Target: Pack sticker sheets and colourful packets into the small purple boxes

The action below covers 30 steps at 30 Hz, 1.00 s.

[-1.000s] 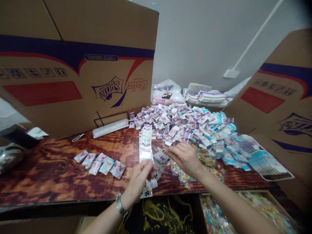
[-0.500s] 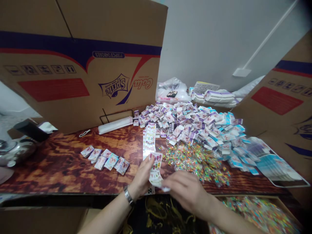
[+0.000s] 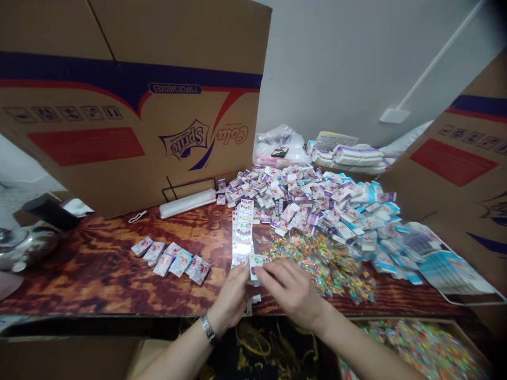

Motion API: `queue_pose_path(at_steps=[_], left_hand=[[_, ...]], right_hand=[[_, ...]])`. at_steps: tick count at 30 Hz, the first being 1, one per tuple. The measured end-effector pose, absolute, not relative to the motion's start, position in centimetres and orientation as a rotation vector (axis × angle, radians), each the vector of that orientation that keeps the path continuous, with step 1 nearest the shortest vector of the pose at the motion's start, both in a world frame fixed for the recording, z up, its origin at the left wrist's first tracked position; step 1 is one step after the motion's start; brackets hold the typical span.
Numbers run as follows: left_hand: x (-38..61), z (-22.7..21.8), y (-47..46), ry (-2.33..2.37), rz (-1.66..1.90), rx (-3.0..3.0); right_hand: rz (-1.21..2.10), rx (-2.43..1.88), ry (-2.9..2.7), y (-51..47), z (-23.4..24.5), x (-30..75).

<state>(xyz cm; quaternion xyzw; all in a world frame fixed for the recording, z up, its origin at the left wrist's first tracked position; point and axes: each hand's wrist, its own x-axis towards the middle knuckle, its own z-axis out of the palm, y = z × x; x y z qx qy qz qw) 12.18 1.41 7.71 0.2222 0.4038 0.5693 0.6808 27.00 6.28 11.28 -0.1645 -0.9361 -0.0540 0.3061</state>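
My left hand (image 3: 232,295), with a metal watch at the wrist, is closed on the left end of a folded sticker strip (image 3: 259,259). The fingers of my right hand (image 3: 291,289) pinch the same strip from the right, so it is held between both hands above the table's front edge. Just behind them, long sticker sheets (image 3: 244,227) with rows of small coloured prints lie on the table. A heap of small clear bags with colourful candy (image 3: 317,258) is beyond my right hand. My fingers hide part of the strip.
Small purple and blue printed boxes (image 3: 309,195) are piled at the back. Several filled packets (image 3: 180,261) lie at left. A big carton (image 3: 130,121) stands behind, another carton (image 3: 467,158) at right. An open box (image 3: 420,343) of candy bags sits below the table (image 3: 99,279).
The strip, which hung partly unfolded between my hands, is now folded shorter. My right hand has moved up and left, close against my left hand.
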Motion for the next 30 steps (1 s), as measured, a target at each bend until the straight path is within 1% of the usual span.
queue_pose_path(at_steps=[4, 6, 8, 10, 14, 17, 20, 22, 25, 28, 30], left_hand=[[12.3, 8.6, 1.3, 0.643, 1.246, 0.256], [12.3, 8.8, 1.2, 0.631, 1.242, 0.245], [12.2, 8.5, 1.2, 0.672, 1.259, 0.250], [12.2, 7.9, 1.1, 0.726, 1.293, 0.275], [11.7, 7.0, 0.9, 0.826, 1.270, 0.451], [11.3, 7.0, 0.7, 0.843, 1.166, 0.646], [11.2, 7.3, 0.7, 0.878, 1.054, 0.852], [11.4, 7.1, 0.9, 0.851, 0.998, 0.887], [11.8, 6.4, 1.3, 0.867, 1.016, 0.890], [12.1, 5.7, 2.0, 1.136, 1.063, 1.162], [12.4, 5.6, 2.5, 1.309, 1.008, 1.378]], right_hand=[[-0.284, -0.470, -2.533, 5.4, 10.4, 26.9], [-0.307, -0.431, -2.533, 5.5, 10.0, 26.8], [-0.238, -0.385, -2.534, 5.7, 9.8, 26.8], [-0.026, -0.431, -2.541, 5.9, 9.9, 26.8], [0.562, -0.697, -2.448, 6.2, 10.2, 26.8], [0.740, -0.871, -2.338, 6.6, 10.2, 27.0], [0.763, -0.874, -2.346, 6.7, 9.7, 27.3], [0.729, -0.843, -2.336, 6.5, 9.3, 27.5], [0.654, -0.853, -2.284, 6.1, 8.6, 27.9], [0.693, -0.903, -2.221, 6.1, 8.2, 28.3], [0.762, -0.930, -2.180, 6.5, 8.0, 28.7]])
